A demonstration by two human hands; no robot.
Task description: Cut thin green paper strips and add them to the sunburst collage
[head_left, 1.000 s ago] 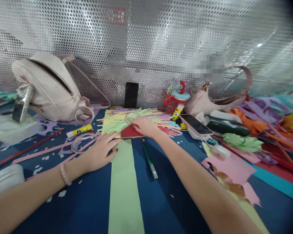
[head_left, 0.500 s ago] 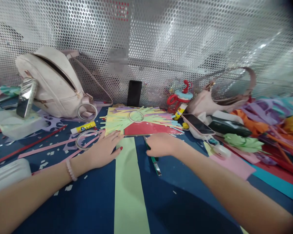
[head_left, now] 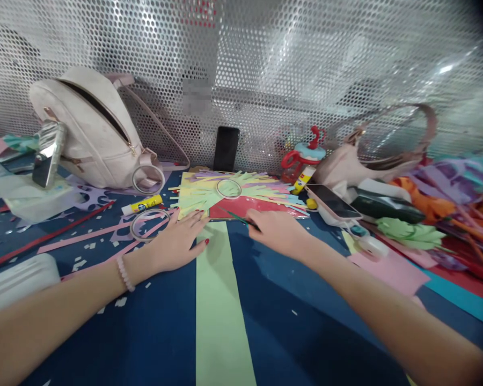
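Note:
My left hand point(head_left: 182, 241) lies flat with its fingers spread, at the left side of a long light-green paper strip point(head_left: 220, 300). Its fingertips reach the near edge of a collage of fringed paper strips point(head_left: 197, 201) on a red sheet point(head_left: 247, 208). Right of the green strip, my right hand point(head_left: 277, 233) is closed round a slim green utility knife point(head_left: 242, 219), whose thin front end points left over the sheet's near edge. The fingers cover most of its body. A tape roll point(head_left: 240, 191) rests on the collage.
A glue stick point(head_left: 146, 204) and tape ring point(head_left: 132, 230) lie left, by a pale backpack point(head_left: 92, 134). A black phone point(head_left: 227, 148) stands behind the collage. At right are a red cup point(head_left: 292, 166), a phone point(head_left: 334, 201), a handbag point(head_left: 346, 161) and heaped coloured paper point(head_left: 446, 187).
My right hand has turned the knife: it pointed toward me beside the green strip, and its thin end now points left across it. My left hand stays flat in place.

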